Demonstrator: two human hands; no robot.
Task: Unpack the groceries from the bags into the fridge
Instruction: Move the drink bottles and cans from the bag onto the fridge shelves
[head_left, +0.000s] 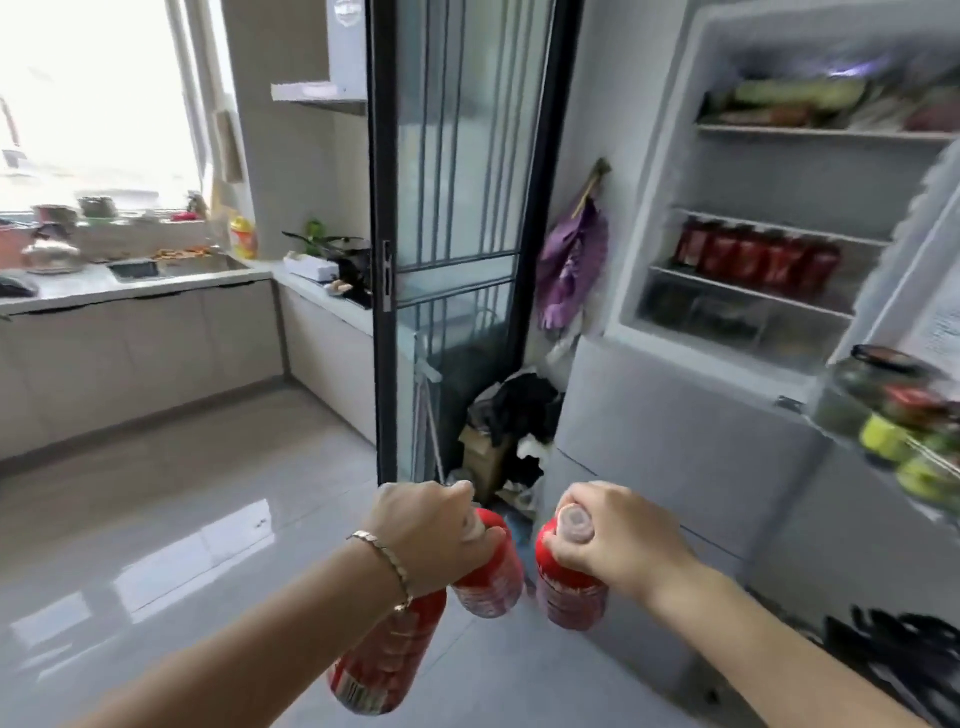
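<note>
Kitchen fridge stands open; left hand and right hand grip red bottles.

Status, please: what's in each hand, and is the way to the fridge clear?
Left hand grips two red bottles. Right hand grips third bottle. Fridge open, nothing blocking it.

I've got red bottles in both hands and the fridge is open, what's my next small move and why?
Probably raise the right hand and its red bottle toward the shelf's row of matching bottles: the fridge stands open, and the left hand grips two bottles, so it unloads less easily.
</note>
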